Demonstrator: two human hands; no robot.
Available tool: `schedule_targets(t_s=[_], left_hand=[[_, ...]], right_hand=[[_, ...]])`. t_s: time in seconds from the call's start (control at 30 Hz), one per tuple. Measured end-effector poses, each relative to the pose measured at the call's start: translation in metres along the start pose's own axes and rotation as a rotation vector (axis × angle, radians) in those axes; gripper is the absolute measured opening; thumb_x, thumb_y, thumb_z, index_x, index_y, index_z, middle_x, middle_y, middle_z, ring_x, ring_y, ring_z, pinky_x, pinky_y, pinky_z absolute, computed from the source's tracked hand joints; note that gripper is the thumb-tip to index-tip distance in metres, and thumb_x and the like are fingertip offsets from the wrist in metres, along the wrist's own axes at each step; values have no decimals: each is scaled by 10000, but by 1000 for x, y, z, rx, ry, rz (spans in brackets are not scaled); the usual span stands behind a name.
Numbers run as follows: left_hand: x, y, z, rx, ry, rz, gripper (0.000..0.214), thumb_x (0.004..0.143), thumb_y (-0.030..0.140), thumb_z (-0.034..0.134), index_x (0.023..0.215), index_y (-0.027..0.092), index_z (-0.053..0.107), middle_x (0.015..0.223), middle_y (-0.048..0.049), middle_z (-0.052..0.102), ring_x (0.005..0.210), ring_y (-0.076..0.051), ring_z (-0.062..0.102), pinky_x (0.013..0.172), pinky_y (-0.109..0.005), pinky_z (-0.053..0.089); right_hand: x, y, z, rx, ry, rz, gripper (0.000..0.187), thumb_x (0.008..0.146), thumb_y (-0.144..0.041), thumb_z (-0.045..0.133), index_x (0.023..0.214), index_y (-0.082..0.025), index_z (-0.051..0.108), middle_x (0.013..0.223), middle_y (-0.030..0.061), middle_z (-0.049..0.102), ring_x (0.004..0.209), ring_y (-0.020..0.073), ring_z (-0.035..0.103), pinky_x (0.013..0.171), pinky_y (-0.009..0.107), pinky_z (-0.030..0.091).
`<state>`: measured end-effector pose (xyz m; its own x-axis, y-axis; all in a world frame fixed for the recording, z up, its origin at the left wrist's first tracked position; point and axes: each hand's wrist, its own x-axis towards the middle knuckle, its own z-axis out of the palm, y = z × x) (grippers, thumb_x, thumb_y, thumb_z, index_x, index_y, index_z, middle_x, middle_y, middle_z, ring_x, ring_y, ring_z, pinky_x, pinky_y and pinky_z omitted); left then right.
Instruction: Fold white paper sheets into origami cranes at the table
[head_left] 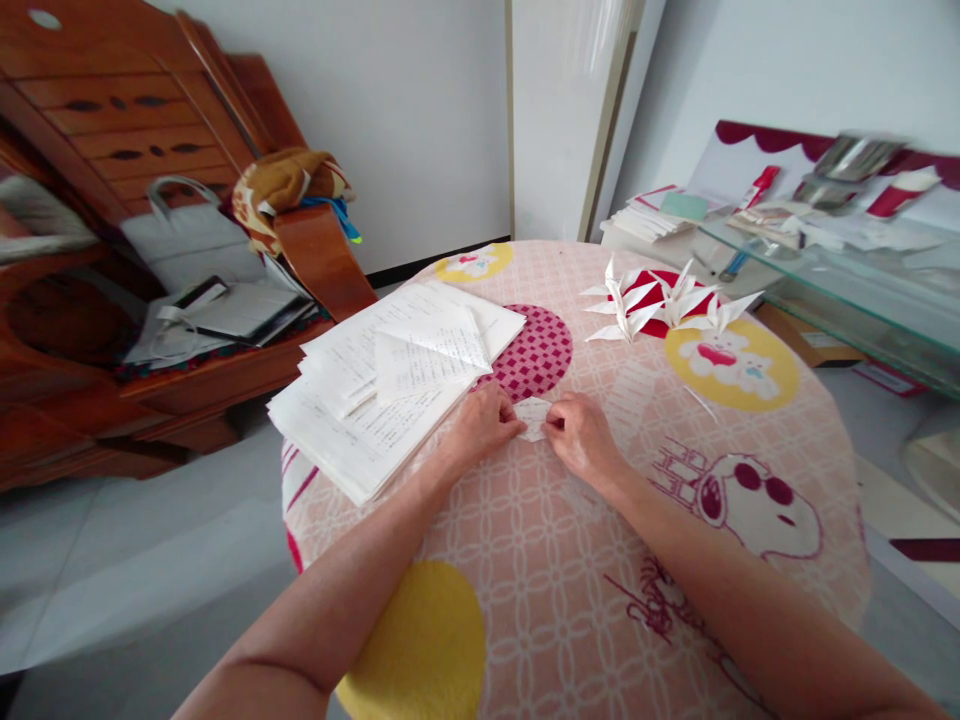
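Note:
A small folded piece of printed paper [533, 418] is stretched between my two hands, low over the tablecloth. My left hand [484, 425] pinches its left end, close to the edge of a stack of printed sheets [397, 420]. The other end is gripped by the closed fingers of my right hand [585, 432]. On top of the stack lies a loose sheet with a diagonal crease [439, 350]. Several white folded-paper cranes [622, 305] stand together at the far right of the table. A thin white strip of paper [701, 402] lies nearer, below them.
The round table wears a pink patterned cloth [510, 600]. At right is a glass shelf [832, 310] carrying papers, metal bowls [855, 165] and a red-and-white cup [900, 192]. A wooden bench [150, 110] at left holds a grey handbag [180, 235] and a bundled brown cloth [292, 185].

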<state>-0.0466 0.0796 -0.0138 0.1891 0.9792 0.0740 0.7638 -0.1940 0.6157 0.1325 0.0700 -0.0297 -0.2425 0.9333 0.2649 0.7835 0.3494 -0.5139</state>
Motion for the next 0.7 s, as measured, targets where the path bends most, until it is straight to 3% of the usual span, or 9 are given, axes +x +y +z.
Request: schedule_targets(t_s=[0.47, 0.7], left_hand=[[0, -4, 10, 18, 52, 7, 212, 723, 264, 746, 602, 168, 602, 725, -9, 601, 666, -134, 528, 625, -273, 383], [-1, 1, 6, 1, 38, -3, 230, 707, 246, 768, 593, 175, 582, 714, -3, 578, 684, -138, 525, 648, -280, 393]], right_hand=[[6, -3, -3, 25, -43, 115, 195, 718, -100, 712, 556, -168, 627, 652, 35, 642, 636, 152, 539, 636, 277, 354], [8, 5, -13, 9, -84, 166, 182, 672, -31, 648, 556, -172, 645, 637, 37, 662, 639, 162, 564, 623, 277, 349]])
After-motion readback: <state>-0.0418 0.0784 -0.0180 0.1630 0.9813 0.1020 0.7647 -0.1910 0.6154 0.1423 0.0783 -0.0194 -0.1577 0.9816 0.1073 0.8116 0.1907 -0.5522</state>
